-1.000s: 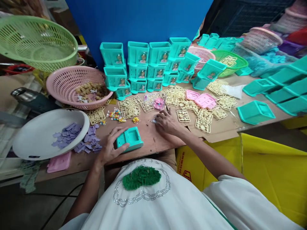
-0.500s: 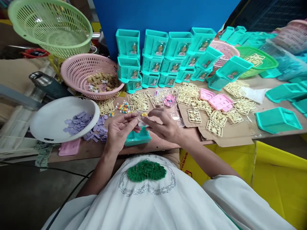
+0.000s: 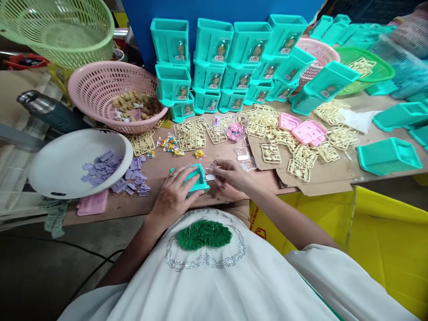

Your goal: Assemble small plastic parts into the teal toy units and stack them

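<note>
My left hand (image 3: 174, 194) is wrapped round a small teal plastic box (image 3: 198, 178) that rests on the wooden table's near edge (image 3: 110, 214). My right hand (image 3: 230, 174) pinches a small clear plastic piece (image 3: 210, 169) right beside the box's right side. More clear pieces (image 3: 243, 157) lie just beyond my right hand. Yellow part frames (image 3: 190, 138) and tiny coloured bits (image 3: 169, 145) are spread further back.
A stack of finished teal boxes (image 3: 220, 62) lines the blue wall. A pink basket of tan parts (image 3: 113, 96), a white bowl with purple tabs (image 3: 73, 167) and a green basket (image 3: 56, 31) stand left. Pink lids (image 3: 307, 131), another teal box (image 3: 388, 156) and yellow sheeting (image 3: 384, 240) are right.
My right hand came back from the table's middle with a clear piece. Both hands lifted over the teal box, then lowered; my left hand now grips the box again.
</note>
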A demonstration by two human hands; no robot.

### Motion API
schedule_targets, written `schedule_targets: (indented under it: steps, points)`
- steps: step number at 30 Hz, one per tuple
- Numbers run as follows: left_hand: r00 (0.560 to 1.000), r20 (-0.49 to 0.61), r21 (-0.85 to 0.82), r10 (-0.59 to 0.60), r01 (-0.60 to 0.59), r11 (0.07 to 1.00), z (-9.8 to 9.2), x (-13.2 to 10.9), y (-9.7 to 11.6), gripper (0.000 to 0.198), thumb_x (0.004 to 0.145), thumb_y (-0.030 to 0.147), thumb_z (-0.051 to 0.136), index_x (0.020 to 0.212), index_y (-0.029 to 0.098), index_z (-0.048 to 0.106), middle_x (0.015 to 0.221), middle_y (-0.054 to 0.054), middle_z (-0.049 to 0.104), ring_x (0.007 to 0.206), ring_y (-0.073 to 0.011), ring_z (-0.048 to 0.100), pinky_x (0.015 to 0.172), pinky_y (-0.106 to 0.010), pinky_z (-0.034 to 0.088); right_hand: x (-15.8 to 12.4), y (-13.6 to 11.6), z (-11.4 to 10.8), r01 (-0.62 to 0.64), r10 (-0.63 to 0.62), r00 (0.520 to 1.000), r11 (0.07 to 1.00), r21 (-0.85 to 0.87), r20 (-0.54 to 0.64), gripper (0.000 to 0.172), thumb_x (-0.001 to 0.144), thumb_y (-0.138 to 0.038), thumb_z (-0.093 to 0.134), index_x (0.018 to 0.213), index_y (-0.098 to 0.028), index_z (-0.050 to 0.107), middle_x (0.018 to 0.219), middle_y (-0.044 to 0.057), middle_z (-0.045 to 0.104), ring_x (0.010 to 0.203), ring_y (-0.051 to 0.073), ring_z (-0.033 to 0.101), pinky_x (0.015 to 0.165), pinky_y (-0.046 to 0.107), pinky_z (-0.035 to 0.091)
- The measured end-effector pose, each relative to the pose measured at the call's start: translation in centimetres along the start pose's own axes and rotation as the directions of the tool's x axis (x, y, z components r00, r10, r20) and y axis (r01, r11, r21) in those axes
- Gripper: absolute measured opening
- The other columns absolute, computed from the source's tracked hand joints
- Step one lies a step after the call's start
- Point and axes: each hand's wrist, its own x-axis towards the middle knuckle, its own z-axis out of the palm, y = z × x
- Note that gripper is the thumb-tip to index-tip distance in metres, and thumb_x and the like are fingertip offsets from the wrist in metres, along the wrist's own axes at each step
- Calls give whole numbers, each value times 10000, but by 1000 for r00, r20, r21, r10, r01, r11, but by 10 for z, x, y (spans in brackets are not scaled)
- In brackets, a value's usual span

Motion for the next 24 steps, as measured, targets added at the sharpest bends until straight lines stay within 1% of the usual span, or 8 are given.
schedule_targets:
  steps: [2, 6, 8, 11, 13, 15, 20, 24]
  points:
    - [999, 40, 54, 15, -17, 998, 4, -3, -1, 358, 986, 350, 610, 1308, 198, 636, 1430, -132, 622, 1374, -314, 544, 1170, -530, 461, 2, 5, 0, -23, 22, 1000, 999, 31, 16, 522, 776, -637, 785, 865, -193, 525, 498, -61, 617, 324, 90, 518, 332, 172, 404]
    - [997, 68, 131, 32, -41, 991, 6, -3, 0, 385, 1002, 359, 579, 1340, 179, 608, 1393, -132, 647, 1364, -310, 549, 1146, -508, 476, 2, 7, 0, -65, 60, 996, 996, 67, 72, 499, 789, -590, 792, 908, -198, 508, 482, -82, 603, 311, 94, 504, 357, 193, 464]
    - [996, 81, 143, 37, -48, 988, 6, -1, 0, 409, 1004, 360, 571, 1369, 175, 589, 1391, -135, 647, 1363, -309, 544, 1148, -502, 470, 2, 6, 0, -81, 75, 993, 994, 73, 90, 503, 786, -590, 793, 916, -200, 504, 478, -88, 597, 310, 99, 506, 372, 210, 495]
    - [994, 104, 143, 19, -34, 989, 5, 2, 2, 481, 997, 363, 579, 1446, 193, 539, 1394, -139, 640, 1364, -313, 532, 1163, -505, 447, 0, 4, 1, -78, 73, 994, 995, 65, 80, 523, 769, -612, 796, 909, -202, 502, 471, -85, 596, 308, 105, 507, 367, 220, 504]
    - [992, 126, 163, 17, -37, 986, 5, 4, 3, 503, 990, 366, 587, 1462, 199, 529, 1433, -141, 614, 1356, -321, 530, 1166, -507, 435, 0, 3, 1, -78, 75, 995, 996, 47, 64, 530, 760, -620, 797, 904, -201, 506, 469, -78, 601, 302, 102, 503, 346, 205, 475]
    - [988, 149, 192, 27, -56, 980, 6, 6, 3, 475, 994, 362, 582, 1441, 205, 551, 1476, -126, 589, 1353, -324, 527, 1159, -503, 433, 0, 1, 1, -81, 80, 996, 996, 20, 50, 521, 760, -614, 798, 891, -199, 510, 463, -74, 600, 297, 96, 497, 321, 184, 425]
    - [984, 178, 184, 15, -48, 982, 8, 6, 2, 461, 1005, 340, 559, 1449, 218, 551, 1485, -90, 602, 1364, -317, 512, 1156, -505, 433, 3, -5, 3, -101, 103, 993, 995, -24, 63, 484, 776, -586, 788, 897, -209, 510, 423, -95, 548, 292, 98, 482, 283, 169, 326]
    - [985, 174, 158, 13, -41, 987, 8, 7, 2, 458, 1000, 325, 568, 1437, 190, 566, 1471, -86, 620, 1352, -311, 522, 1157, -492, 438, 3, -8, 7, -65, 63, 998, 995, -75, -30, 436, 801, -516, 796, 835, -225, 472, 414, -111, 514, 268, 61, 392, 278, 159, 280]
